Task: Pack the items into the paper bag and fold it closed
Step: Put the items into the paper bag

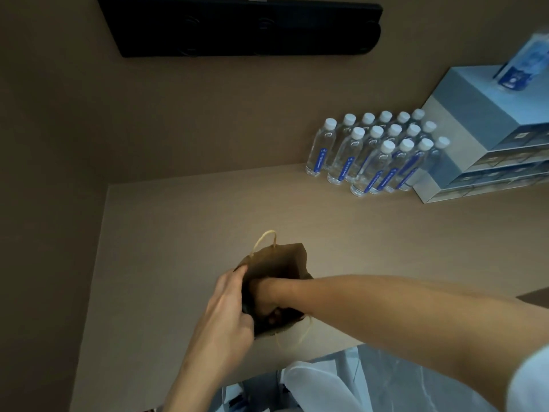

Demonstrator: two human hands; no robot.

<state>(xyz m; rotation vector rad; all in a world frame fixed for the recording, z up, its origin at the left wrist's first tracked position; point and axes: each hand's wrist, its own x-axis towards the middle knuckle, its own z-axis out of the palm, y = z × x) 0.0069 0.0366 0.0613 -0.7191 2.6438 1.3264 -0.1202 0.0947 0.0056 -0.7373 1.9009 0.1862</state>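
Head view looks down on a brown wooden tabletop [184,233] with a small brown paper bag with twisted paper handles [282,260] standing near its front edge, at about 6 o'clock from the middle of the scene. The bag's mouth is open and faces up toward the camera. The left hand [228,310] grips the bag's near-left rim, its fingers [237,281] curled together over the edge and pinching the paper against the thumb. The right hand [264,295] reaches in from 4 o'clock, forearm bare, and is sunk into the bag's mouth past the knuckles; whether its fingers are spread or closed on anything cannot be told, since the bag's dark inside hides them. One handle loop stands up at the far rim, at 12 o'clock of the bag; the other hangs down at the near rim.

Well apart, at 2 o'clock, a cluster of clear plastic water bottles with white caps and blue labels [374,153] stands upright in rows. Just beside them at 3 o'clock sits a stack of pale blue and grey cardboard boxes [481,120]. A long black bar-shaped speaker [243,25] is fixed on the wall at 12 o'clock
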